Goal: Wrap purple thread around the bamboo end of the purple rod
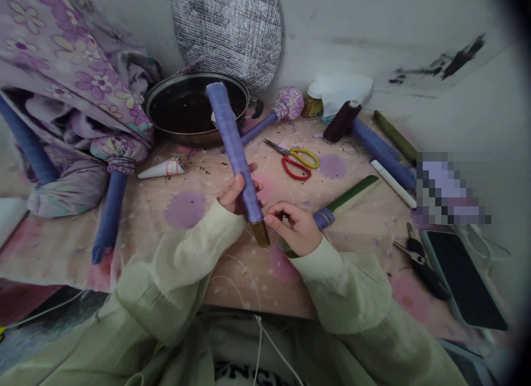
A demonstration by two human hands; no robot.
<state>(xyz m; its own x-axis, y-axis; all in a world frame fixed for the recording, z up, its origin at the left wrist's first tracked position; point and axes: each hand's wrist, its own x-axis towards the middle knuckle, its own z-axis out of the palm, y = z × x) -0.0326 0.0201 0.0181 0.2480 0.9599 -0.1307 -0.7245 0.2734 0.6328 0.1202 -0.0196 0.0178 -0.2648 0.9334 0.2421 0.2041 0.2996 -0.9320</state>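
Note:
A long roll wrapped in purple-blue cloth or thread slants up and away from me, a brown-gold end showing at its bottom. My left hand is closed around its lower half. Beside the lower edge of the wrapping, my right hand is closed in a pinch; whatever is between its fingertips is too small to make out. Just past the right hand lies a green piece with a cream side and blue wrapping. Red-and-yellow-handled scissors lie open on the table beyond.
A dark pan stands at the back, before a silvery round mat. Floral cloth bundles fill the left. A white cone, a dark thread spool, a jar, keys and a phone lie around.

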